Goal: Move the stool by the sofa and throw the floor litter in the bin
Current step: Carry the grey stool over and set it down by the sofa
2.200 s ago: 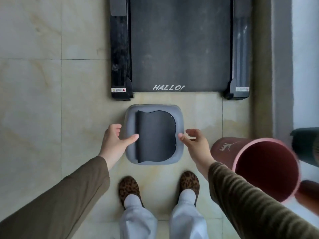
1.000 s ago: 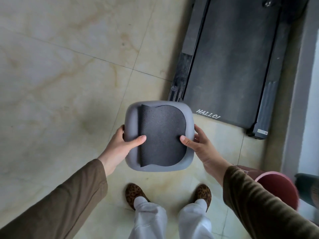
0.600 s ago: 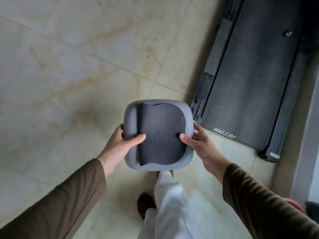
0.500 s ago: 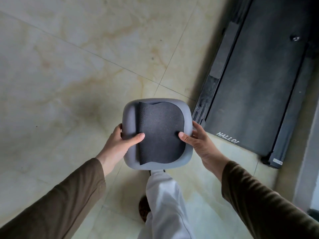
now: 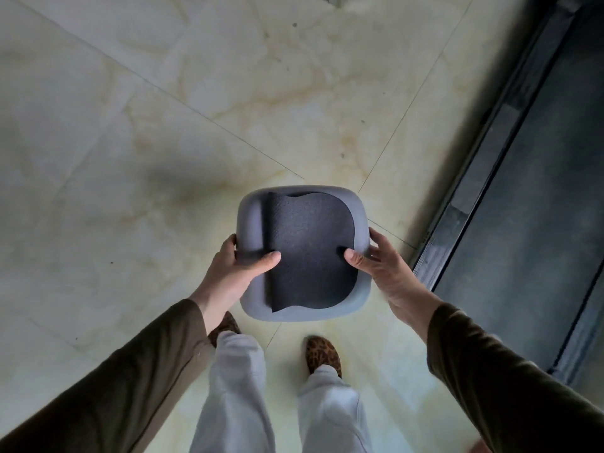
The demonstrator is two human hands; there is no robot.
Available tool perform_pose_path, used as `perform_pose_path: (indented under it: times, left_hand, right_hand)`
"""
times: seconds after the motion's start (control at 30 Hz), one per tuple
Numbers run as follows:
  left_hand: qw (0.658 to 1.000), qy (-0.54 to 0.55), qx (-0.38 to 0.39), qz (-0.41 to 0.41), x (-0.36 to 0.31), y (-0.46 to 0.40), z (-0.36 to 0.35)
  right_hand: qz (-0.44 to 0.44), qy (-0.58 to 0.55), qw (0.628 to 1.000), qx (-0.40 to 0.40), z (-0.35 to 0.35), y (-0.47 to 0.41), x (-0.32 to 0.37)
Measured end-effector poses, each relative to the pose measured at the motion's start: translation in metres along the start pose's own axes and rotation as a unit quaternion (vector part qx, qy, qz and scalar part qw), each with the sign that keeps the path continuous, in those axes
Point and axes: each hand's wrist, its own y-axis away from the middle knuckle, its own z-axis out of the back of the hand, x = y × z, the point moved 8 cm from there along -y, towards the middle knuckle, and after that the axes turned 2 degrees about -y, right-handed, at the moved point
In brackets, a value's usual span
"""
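The stool (image 5: 304,253) is a grey rounded-square seat with a dark textured pad on top, held up off the floor in front of me. My left hand (image 5: 235,269) grips its left edge, thumb on the pad. My right hand (image 5: 379,266) grips its right edge the same way. The stool's legs are hidden below the seat. No sofa, bin or litter shows in this view.
A black treadmill (image 5: 529,197) runs along the right side, close to the stool's right edge. Pale marble floor tiles (image 5: 163,125) spread to the left and ahead. My feet in leopard-print slippers (image 5: 322,354) stand below the stool.
Both hands closed on the stool and lifted it off the floor. I have turned left and stepped away; the treadmill has swung to the right and the pink bin has left the view.
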Motion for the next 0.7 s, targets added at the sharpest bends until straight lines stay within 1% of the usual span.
perform_pose_path:
  times: [0.17, 0.33, 0.5, 0.7]
  left_hand:
    - [1.0, 0.007, 0.013, -0.008, -0.041, -0.035, 0.05]
    - [1.0, -0.003, 0.019, -0.016, -0.073, -0.068, 0.094]
    - [1.0, -0.015, 0.022, -0.009, -0.111, -0.111, 0.127]
    - [0.999, -0.023, 0.031, 0.013, -0.162, -0.169, 0.163]
  right_hand:
    - [0.009, 0.009, 1.0, -0.017, -0.046, -0.03, 0.045]
    - [0.028, 0.015, 0.999, -0.015, -0.086, -0.06, 0.081]
    - [0.023, 0.011, 0.999, -0.026, -0.112, -0.105, 0.113]
    - [0.006, 0.006, 1.0, -0.019, -0.144, -0.162, 0.164]
